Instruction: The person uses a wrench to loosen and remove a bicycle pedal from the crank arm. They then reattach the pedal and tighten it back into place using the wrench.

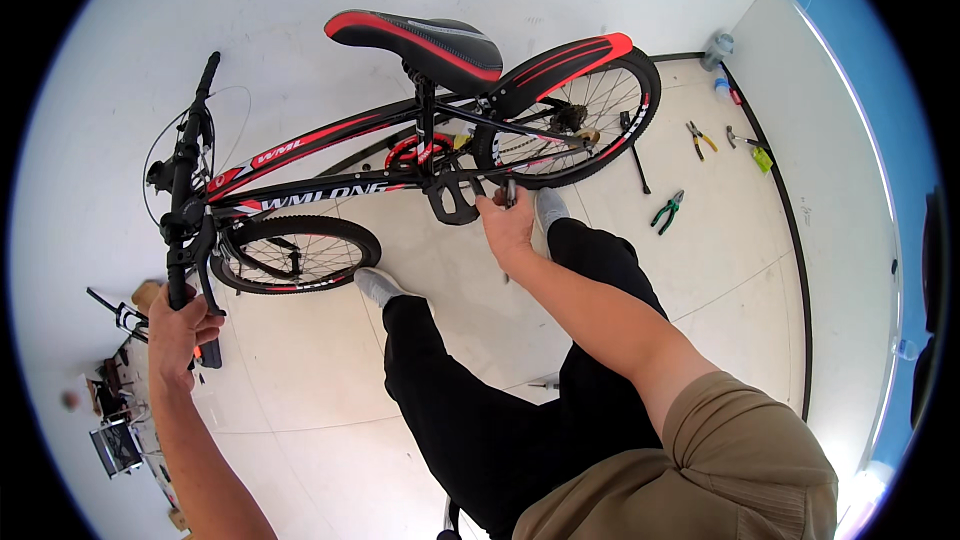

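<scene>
Bicycle frame [325, 196] beyond both hands [182, 332] [511, 225]

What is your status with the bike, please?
Left hand on handlebar; right hand holding a slim tool beside the pedal. Bike standing. Green pliers on floor, apart from bike.

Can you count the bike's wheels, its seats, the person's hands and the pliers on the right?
Wheels: 2 (front wheel, back wheel)
Seats: 1 (black-and-red seat)
Hands: 2 (left hand, right hand)
Pliers: 2 (yellow-handled pair, green-handled pair)
Total: 7
</scene>
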A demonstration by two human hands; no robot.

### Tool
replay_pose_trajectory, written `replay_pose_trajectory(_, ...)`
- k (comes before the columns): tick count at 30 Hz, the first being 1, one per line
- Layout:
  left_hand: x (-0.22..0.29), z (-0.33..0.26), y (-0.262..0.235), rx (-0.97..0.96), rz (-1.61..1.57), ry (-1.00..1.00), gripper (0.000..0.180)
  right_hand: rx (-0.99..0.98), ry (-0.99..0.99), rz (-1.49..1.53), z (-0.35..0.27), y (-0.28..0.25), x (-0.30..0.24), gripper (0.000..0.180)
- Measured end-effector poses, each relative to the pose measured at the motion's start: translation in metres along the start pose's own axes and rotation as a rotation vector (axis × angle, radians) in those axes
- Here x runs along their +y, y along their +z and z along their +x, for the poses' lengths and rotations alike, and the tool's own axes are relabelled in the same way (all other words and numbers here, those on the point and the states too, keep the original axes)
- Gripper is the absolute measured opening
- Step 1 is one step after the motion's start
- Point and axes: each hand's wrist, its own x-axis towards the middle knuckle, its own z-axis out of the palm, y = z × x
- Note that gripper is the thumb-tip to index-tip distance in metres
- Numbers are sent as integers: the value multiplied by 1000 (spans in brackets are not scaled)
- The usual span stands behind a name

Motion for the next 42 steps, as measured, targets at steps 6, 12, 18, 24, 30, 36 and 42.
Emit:
replay_pose_trajectory(6, 0, -2, 0, 0, -4, 1, 17, -430, -591, -332, -12, -22, -15, 30)
replay_pose_trajectory(12, 1, -1, 1, -2, -5, -3, 18, -265, -773, -521, -26, -21, -21, 39)
replay_pose_trajectory(18, -2, -1, -2, -4, -4, -4, 18, -262, -686, -495, -21, -15, -12, 40)
replay_pose_trajectory(24, 4, -1, 2, -16, -8, 1, 17, -409, -112, 121, -9, -5, 5, 24)
replay_pose_trajectory(30, 2, -1, -1, -7, -6, -8, 17, -637, 871, 874, 12, -12, 4, 18)
replay_pose_trajectory(36, 4, -1, 1, 0, -9, 2, 15, -150, 120, 100, 0, -11, -5, 33)
replay_pose_trajectory(42, 0, -1, -3, 3, -13, -15, 17, -390, -703, -387, -18, -26, -32, 44)
